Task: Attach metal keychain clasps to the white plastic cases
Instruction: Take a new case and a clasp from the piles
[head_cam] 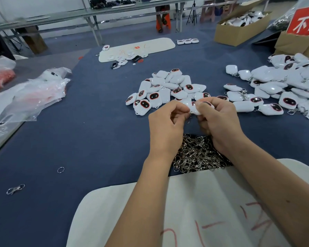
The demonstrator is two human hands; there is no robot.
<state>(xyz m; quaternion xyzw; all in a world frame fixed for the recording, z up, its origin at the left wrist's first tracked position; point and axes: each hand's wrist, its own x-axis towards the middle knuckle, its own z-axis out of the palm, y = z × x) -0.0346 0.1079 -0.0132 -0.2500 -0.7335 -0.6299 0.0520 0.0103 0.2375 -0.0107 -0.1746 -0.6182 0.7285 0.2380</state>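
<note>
Nearest me, at the bottom of the frame, a white sheet with red handwritten marks (194,211) lies over the blue bench (78,131). Just beyond its far edge sits a heap of silver metal keychain clasps (194,154), partly hidden behind my two forearms.

Above that heap, at frame centre, I see both hands meeting. The right hand (219,122) grips a white plastic case with a dark red-rimmed face (197,108), fingers curled round it. The left hand (166,125) pinches at the case's lower corner, where a small bit of metal shows; I cannot tell exactly what the fingertips hold.

At lower left, a loose silver split ring (60,169) and a single silver clasp (15,189) lie apart on the bench.

Just behind the hands is a pile of white cases (164,91). At right, a larger pile of white cases with clasps attached (284,86). At left, crumpled clear plastic bags (34,97).

Farther back lies a long white pad (137,49) with a few parts on it, and at upper right an open cardboard box of white cases (239,27).
</note>
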